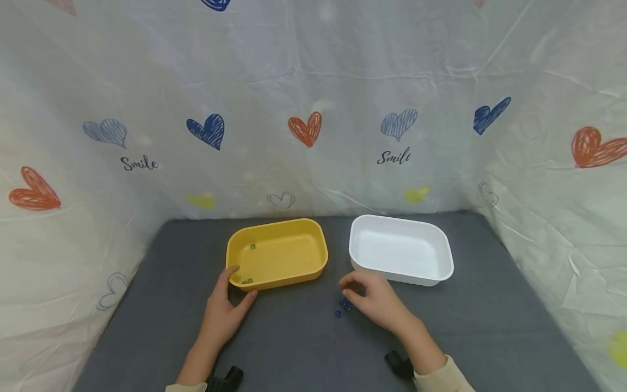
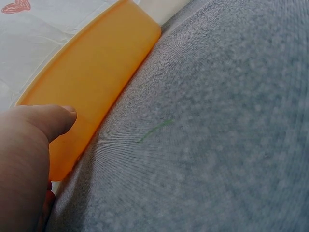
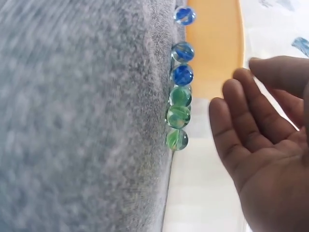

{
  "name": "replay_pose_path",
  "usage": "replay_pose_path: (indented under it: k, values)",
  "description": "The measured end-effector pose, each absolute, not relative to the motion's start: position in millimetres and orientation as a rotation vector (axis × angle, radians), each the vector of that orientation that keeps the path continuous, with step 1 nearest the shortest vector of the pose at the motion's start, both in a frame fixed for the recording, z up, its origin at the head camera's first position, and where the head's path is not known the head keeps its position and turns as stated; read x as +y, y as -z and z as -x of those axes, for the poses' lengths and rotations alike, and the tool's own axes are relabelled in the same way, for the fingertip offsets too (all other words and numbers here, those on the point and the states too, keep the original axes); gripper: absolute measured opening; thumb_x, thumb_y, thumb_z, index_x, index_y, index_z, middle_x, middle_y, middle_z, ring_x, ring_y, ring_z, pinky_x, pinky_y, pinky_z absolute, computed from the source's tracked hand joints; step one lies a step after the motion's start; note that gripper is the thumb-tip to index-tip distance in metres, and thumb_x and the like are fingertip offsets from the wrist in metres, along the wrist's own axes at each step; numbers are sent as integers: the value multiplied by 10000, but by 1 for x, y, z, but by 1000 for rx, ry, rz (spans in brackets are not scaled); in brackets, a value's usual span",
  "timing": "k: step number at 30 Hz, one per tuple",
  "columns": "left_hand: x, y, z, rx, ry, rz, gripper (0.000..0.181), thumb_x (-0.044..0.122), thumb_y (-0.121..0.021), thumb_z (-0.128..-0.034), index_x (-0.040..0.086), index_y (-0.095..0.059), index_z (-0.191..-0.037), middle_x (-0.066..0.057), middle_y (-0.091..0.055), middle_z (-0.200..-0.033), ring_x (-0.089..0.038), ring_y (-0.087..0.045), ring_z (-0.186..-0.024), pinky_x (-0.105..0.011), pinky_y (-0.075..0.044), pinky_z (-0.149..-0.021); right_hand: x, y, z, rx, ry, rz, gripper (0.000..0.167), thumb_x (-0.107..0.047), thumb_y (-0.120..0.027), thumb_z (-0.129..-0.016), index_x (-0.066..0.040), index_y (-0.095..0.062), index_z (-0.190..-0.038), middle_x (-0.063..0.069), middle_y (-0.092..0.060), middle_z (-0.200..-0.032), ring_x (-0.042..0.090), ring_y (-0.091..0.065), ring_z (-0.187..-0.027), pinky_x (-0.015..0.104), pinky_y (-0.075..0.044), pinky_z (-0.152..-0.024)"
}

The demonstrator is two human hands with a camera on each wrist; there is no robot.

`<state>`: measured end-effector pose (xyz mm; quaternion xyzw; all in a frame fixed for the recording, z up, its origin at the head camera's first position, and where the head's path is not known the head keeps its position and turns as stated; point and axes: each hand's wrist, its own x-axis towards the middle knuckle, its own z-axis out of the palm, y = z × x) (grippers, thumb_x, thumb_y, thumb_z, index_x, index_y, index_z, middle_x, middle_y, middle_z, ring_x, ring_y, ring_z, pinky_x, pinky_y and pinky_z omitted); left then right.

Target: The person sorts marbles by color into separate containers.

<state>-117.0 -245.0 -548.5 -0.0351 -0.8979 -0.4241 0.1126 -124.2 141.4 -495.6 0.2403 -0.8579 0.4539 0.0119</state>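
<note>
White cloth is hanging all around the scene as a backdrop (image 1: 259, 60), showing off scribbled hearts and the word "Smile", while a dark gray cloth (image 1: 294, 348) is covering the surface. Over on the left, the left hand (image 1: 222, 316) is gripping the yellow tray (image 1: 286, 256) at its near left corner, thumb pressing the near wall, a finger hooking over the left rim. Green glass marbles (image 1: 252, 246) are sitting inside that tray, some toward the far left, others down by the near wall. Across to the right, a white tray (image 1: 401, 247) is standing just beyond the right hand (image 1: 374, 299). That hand is hovering with fingers bending loosely, thumb and fingertips leaving a narrow gap, its palm showing bare in the right wrist view. And right there, just below and to the left of its fingertips, the loose marbles (image 3: 182, 75) are lying close together on the gray cloth, blue ones on the left and green ones on the right. They're resting between the two hands, much nearer the right one, well apart from the left.
</note>
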Motion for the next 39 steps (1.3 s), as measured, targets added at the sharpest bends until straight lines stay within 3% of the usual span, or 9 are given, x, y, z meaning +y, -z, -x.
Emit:
replay_pose_path:
  k: [11, 21, 39]
  values:
    - [-244, 546, 116, -2643, 1224, 95, 794, 323, -842, -1006, 121, -395, -1630, -226, -387, -1702, -483, -379, -1557, -712, -380, -1173, 151, 508, 126, -2699, -1348, -720, 273, 77, -736, -975, -112, -811, -1157, -8, -790, -1131, 157, -736, -1072, 411, -616, -922]
    - [-240, 552, 117, -2618, 1253, 122, 770, 297, -823, -1024, 133, -388, -1638, -223, -379, -1710, -465, -378, -1563, -694, -384, -1178, 155, 513, 128, -2718, -1293, -729, 278, 84, -755, -963, -109, -813, -1154, -53, -784, -1137, 192, -740, -1107, 440, -613, -947]
    - [-242, 550, 116, -2622, 1251, 104, 734, 269, -807, -1036, 122, -398, -1627, -227, -408, -1689, -467, -398, -1549, -697, -388, -1167, 149, 516, 130, -2805, -1201, -689, 267, 62, -801, -932, -97, -816, -1146, -16, -795, -1129, 228, -747, -1116, 450, -614, -950]
